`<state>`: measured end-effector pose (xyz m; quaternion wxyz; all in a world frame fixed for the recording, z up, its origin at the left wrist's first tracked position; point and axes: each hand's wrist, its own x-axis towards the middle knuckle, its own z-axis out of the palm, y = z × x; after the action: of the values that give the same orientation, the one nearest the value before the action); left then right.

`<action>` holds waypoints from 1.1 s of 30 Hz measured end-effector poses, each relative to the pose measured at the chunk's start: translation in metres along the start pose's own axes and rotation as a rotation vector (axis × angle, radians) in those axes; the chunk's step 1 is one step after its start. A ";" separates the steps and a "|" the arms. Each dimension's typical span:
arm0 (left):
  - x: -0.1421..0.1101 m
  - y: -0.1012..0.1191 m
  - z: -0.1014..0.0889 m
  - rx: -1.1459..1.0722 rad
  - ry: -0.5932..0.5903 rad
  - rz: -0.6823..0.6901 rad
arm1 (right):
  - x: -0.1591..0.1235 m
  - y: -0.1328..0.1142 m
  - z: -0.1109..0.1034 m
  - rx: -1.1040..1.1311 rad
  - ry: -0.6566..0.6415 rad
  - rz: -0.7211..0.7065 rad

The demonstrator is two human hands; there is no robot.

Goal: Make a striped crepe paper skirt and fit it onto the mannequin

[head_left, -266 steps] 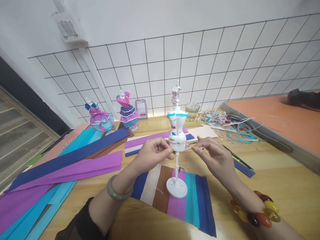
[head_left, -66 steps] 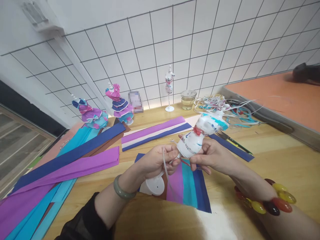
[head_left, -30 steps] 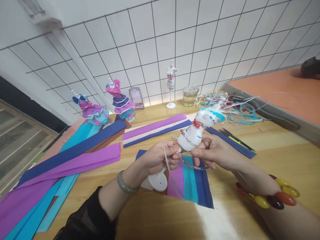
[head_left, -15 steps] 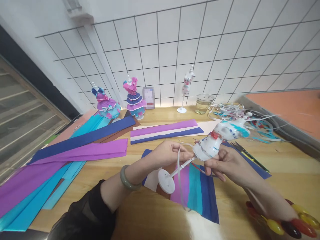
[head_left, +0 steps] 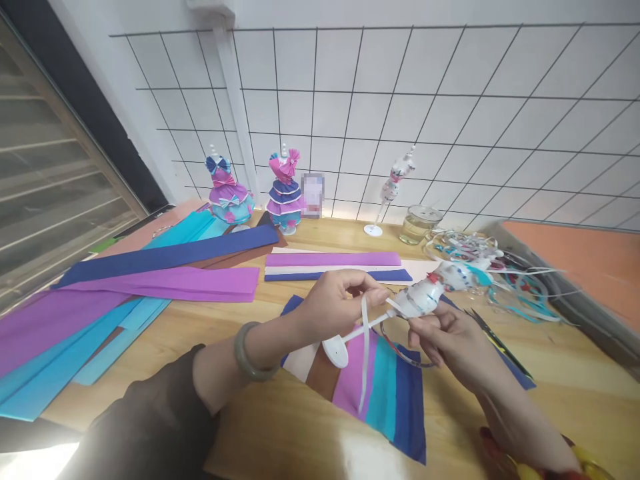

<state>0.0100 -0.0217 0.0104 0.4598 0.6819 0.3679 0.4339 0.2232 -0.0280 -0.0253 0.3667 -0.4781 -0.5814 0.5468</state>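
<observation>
A small white dress form [head_left: 419,297], spotted with blue and red, lies tilted over the table, its neck end to the right and its round base [head_left: 335,351] toward me. My right hand [head_left: 453,347] is closed around the underside of its body. My left hand [head_left: 334,303] pinches a narrow white ribbon [head_left: 365,367] by the form's lower edge, and the ribbon's loose end hangs over the paper below. A thin red and grey band [head_left: 400,353] loops under my right fingers. Beneath lies a sheaf of crepe paper [head_left: 383,387] in purple, turquoise, navy, brown and white.
Two dressed forms [head_left: 230,193] and a bare form [head_left: 395,180] stand along the tiled wall, with a glass jar [head_left: 420,225]. Tangled ribbons [head_left: 523,283] lie at right beside black and yellow scissors [head_left: 503,343]. Long paper strips [head_left: 200,283] cover the left.
My view has levelled and shifted. The dress form tips lower, its base partly turned. My left fingers have drawn the white ribbon slightly away from the form's lower edge.
</observation>
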 end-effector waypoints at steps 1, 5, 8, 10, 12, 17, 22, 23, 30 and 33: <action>-0.003 0.005 0.001 0.027 -0.035 0.042 | 0.001 0.000 0.000 0.005 0.022 0.002; -0.016 0.017 0.009 0.217 -0.305 0.324 | 0.002 0.002 0.001 0.049 -0.008 -0.024; -0.020 0.017 0.012 0.429 -0.507 0.439 | 0.003 0.006 0.000 0.087 0.000 -0.012; -0.018 0.012 0.012 0.510 -0.483 0.433 | 0.004 0.006 0.000 0.110 0.039 -0.001; -0.014 0.004 0.013 0.510 -0.291 0.367 | 0.004 0.004 0.002 0.127 0.069 -0.007; -0.007 -0.019 0.021 0.298 -0.020 0.096 | 0.000 -0.004 0.015 0.131 0.074 -0.025; -0.006 -0.027 0.024 0.214 0.032 0.067 | -0.005 -0.008 0.027 0.118 0.060 -0.013; -0.005 -0.027 0.024 0.223 0.044 0.077 | -0.006 -0.008 0.028 0.110 0.064 -0.006; -0.002 -0.028 0.019 0.252 0.090 0.085 | -0.009 -0.014 0.031 0.094 0.153 0.027; 0.001 -0.026 0.015 0.223 0.098 0.056 | -0.011 -0.017 0.030 0.077 0.148 0.041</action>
<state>0.0215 -0.0177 -0.0169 0.3506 0.7168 0.4166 0.4356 0.1947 -0.0458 -0.0117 0.4155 -0.5145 -0.5215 0.5392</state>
